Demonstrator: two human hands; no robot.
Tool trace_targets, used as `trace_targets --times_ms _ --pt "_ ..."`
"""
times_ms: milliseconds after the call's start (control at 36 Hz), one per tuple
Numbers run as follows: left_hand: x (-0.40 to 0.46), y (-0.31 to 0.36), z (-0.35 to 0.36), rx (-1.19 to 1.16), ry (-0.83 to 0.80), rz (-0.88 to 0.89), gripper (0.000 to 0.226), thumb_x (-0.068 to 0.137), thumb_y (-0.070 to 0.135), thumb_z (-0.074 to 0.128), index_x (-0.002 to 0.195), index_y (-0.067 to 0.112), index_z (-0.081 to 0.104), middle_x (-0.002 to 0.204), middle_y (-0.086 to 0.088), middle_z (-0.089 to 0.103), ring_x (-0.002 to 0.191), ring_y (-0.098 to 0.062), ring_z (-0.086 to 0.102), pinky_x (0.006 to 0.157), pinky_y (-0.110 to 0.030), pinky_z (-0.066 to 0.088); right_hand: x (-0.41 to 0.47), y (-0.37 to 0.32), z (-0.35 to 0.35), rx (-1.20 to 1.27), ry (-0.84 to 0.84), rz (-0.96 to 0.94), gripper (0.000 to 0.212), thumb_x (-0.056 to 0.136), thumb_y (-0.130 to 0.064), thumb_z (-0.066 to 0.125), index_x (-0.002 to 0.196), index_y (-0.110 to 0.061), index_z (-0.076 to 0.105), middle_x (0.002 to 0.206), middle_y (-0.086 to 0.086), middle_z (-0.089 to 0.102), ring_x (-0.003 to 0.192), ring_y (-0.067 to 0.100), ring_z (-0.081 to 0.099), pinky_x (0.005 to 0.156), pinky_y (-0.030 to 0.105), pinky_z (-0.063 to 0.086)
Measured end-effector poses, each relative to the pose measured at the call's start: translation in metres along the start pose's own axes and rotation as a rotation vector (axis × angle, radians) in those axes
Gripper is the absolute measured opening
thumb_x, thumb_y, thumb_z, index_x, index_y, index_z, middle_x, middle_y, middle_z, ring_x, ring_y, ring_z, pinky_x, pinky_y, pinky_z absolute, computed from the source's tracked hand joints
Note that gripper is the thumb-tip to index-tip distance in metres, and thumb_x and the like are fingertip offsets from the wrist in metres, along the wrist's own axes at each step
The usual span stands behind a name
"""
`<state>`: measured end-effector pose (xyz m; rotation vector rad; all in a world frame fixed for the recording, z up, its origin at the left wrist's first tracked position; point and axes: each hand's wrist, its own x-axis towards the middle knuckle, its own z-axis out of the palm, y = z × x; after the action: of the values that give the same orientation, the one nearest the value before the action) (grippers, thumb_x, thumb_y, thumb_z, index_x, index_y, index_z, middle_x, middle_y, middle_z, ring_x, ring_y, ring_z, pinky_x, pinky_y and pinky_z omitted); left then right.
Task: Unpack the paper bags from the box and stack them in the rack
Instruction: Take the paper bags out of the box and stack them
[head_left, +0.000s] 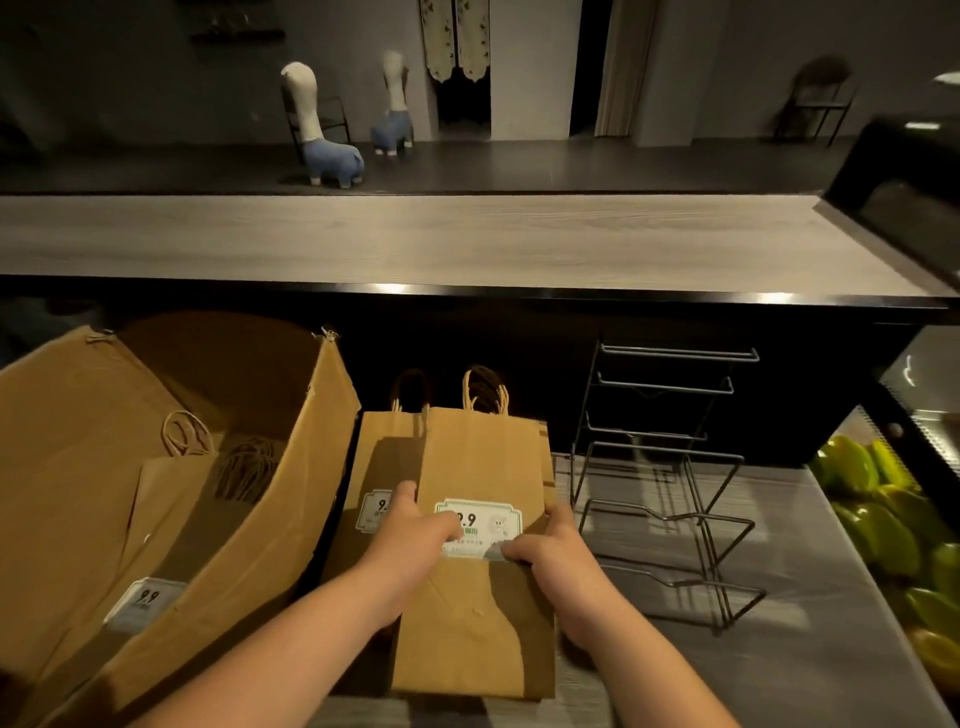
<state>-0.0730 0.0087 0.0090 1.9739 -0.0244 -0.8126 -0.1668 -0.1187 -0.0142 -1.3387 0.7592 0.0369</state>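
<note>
Paper bags (480, 467): stack flat on worktop (779, 519), between box (291, 493) and rack (670, 467).
Left hand (415, 530): fingers pressed straight on top bag.
Right hand (550, 545): fingers curled, gripping stack's right edge.
Risk: stack possibly fanning apart if lifted one-sided.

shop | service counter (467, 244) | priced paper bags (480, 519) | fruit display (883, 519)
</note>
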Motion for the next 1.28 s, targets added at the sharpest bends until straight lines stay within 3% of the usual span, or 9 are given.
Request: trace_targets --times_ms 111,194,250,417,528,694,889,1083,1278 --pt "0.017 0.015 0.006 0.124 0.091 0.075 0.063 0.082 0.013 0.062 0.139 0.017 0.036 0.122 -0.008 0.058 0.105 -0.025 0.058 0.081 -0.04 0.052 0.012 -0.024 -0.002 -0.143 0.065 -0.035 0.046 0.087 0.0 0.059 0.125 -0.017 0.039 0.105 0.004 0.062 0.089 0.019 0.064 0.057 0.024 0.049" --pt "0.032 0.024 0.013 0.264 0.149 0.093 0.074 0.086 0.019 0.063 0.15 0.019 0.025 0.152 -0.012 0.032 0.136 -0.032 0.036 0.105 -0.045 0.04 0.023 -0.038 -0.003 -0.287 0.155 -0.032 0.033 0.09 -0.002 0.053 0.113 -0.018 0.037 0.094 -0.002 0.052 0.088 0.018 0.056 0.068 0.03 0.047" --pt "0.041 0.027 0.019 0.322 0.163 0.097 0.075 0.086 0.022 0.064 0.15 0.019 0.025 0.157 -0.011 0.023 0.141 -0.032 0.028 0.11 -0.046 0.036 0.034 -0.043 -0.003 -0.347 0.207 0.009 0.032 0.09 -0.004 0.054 0.11 -0.02 0.033 0.093 -0.003 0.046 0.092 0.02 0.052 0.078 0.034 0.047" --pt "0.058 0.032 0.034 0.362 0.15 0.043 0.073 0.087 0.014 0.066 0.148 0.014 0.026 0.146 -0.01 0.038 0.128 -0.03 0.044 0.096 -0.035 0.045 0.058 -0.046 0.007 -0.467 0.321 0.115 0.08 0.079 -0.017 0.075 0.142 -0.009 0.028 0.145 0.012 0.037 0.13 0.031 0.044 0.106 0.039 0.043" --pt "0.065 0.024 0.036 0.44 0.146 0.026 0.064 0.088 0.019 0.064 0.143 0.012 0.033 0.139 -0.01 0.045 0.118 -0.031 0.049 0.08 -0.033 0.046 0.06 -0.041 0.011 -0.531 0.323 0.134 0.099 0.077 -0.03 0.079 0.15 -0.01 0.015 0.152 0.012 0.027 0.137 0.034 0.034 0.11 0.041 0.036" --pt "0.066 0.02 0.032 0.546 0.142 0.039 0.052 0.086 0.029 0.065 0.131 0.013 0.046 0.127 -0.009 0.053 0.107 -0.03 0.055 0.074 -0.033 0.049 0.064 -0.033 0.017 -0.671 0.34 0.132 0.104 0.081 -0.034 0.073 0.152 -0.007 0.003 0.155 0.013 0.02 0.142 0.033 0.022 0.113 0.042 0.03" --pt "0.066 0.019 0.033 0.63 0.089 0.025 0.048 0.09 0.023 0.057 0.135 0.014 0.045 0.142 -0.009 0.033 0.119 -0.03 0.046 0.091 -0.036 0.049 0.065 -0.025 0.026 -0.86 0.325 0.098 0.109 0.087 -0.032 0.066 0.152 -0.008 -0.018 0.161 0.013 -0.002 0.148 0.032 0.006 0.119 0.042 0.019" --pt "0.065 0.017 0.03 0.557 0.075 0.051 0.054 0.089 0.015 0.059 0.14 0.014 0.042 0.138 -0.008 0.045 0.119 -0.029 0.05 0.09 -0.033 0.049 0.067 -0.021 0.026 -0.886 0.288 0.055 0.102 0.088 -0.033 0.065 0.155 -0.016 -0.01 0.161 0.012 -0.016 0.148 0.034 0.002 0.119 0.046 0.02" --pt "0.061 0.014 0.023 0.351 0.071 0.084 0.057 0.09 0.014 0.061 0.142 0.02 0.038 0.137 -0.005 0.047 0.112 -0.022 0.05 0.087 -0.032 0.048 0.063 -0.025 0.03 -0.932 0.354 -0.054 0.087 0.088 -0.035 0.062 0.154 -0.018 0.008 0.162 0.008 -0.011 0.149 0.03 -0.003 0.122 0.044 0.008"
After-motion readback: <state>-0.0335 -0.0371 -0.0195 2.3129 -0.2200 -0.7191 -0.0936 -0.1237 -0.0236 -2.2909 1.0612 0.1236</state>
